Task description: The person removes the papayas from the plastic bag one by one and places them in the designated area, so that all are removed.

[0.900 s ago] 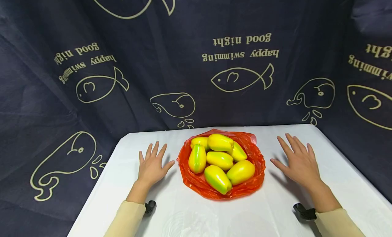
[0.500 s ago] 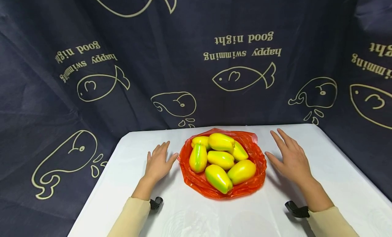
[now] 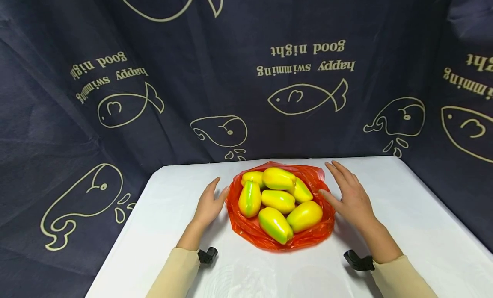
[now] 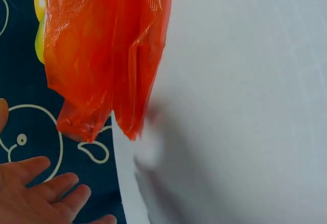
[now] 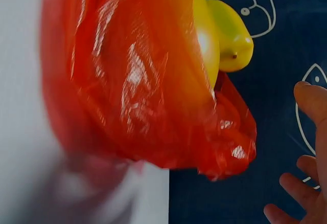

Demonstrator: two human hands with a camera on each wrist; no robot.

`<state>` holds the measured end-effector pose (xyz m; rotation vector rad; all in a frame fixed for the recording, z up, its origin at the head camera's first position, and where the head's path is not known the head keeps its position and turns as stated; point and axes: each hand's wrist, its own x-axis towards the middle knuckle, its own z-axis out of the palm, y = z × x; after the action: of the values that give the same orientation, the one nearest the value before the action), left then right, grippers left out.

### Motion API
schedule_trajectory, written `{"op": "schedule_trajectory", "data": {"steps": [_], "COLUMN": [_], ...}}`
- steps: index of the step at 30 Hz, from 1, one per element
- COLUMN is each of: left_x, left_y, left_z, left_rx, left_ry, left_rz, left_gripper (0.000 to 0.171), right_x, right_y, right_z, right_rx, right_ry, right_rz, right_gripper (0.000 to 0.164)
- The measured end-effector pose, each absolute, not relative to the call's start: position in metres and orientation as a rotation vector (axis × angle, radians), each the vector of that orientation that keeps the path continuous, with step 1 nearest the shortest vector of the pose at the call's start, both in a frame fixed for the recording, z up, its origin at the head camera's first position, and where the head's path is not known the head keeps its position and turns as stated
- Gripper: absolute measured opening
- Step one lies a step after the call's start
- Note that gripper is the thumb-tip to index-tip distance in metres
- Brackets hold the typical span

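A red plastic bag (image 3: 246, 236) lies spread on the table with its mouth wide. Inside it rest several glossy, oblong yellow-and-green fruits (image 3: 277, 202); their exact kind is unclear. My left hand (image 3: 208, 207) is over the table just left of the bag, fingers extended and thumb toward its rim. On the other side, my right hand (image 3: 353, 200) has its fingers spread, and its thumb overlaps the bag's right rim in the head view. In the right wrist view a gap shows between the thumb (image 5: 310, 100) and the bag. Neither hand holds anything.
The white table (image 3: 150, 229) has its far edge just behind the bag. Behind that hangs a dark blue cloth (image 3: 231, 92) with fish and whale drawings. A black camera mount sits on each wrist, the left mount (image 3: 208, 255) and the right mount (image 3: 358, 260).
Both hands have moved inward toward the bag, the left one rightward and the right one leftward. The bag and fruits have stayed in place.
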<state>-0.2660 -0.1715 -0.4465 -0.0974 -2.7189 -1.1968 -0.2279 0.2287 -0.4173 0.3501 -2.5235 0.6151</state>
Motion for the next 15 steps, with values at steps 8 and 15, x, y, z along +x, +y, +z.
{"op": "schedule_trajectory", "data": {"steps": [8,15], "left_x": [-0.266,-0.274], "left_y": [-0.163,-0.158], "left_z": [-0.448,-0.458], "left_rx": [-0.055,-0.062], "left_ry": [-2.561,-2.448], "left_rz": [-1.576,-1.768], "left_gripper": [0.061,0.057], "right_x": [-0.23,-0.233], "right_y": [0.214,0.198], "right_z": [-0.415,-0.416], "right_rx": [0.384,0.409], "right_ry": [-2.52,-2.565], "right_rz": [0.716,0.807], "right_gripper": [0.084,0.08]}}
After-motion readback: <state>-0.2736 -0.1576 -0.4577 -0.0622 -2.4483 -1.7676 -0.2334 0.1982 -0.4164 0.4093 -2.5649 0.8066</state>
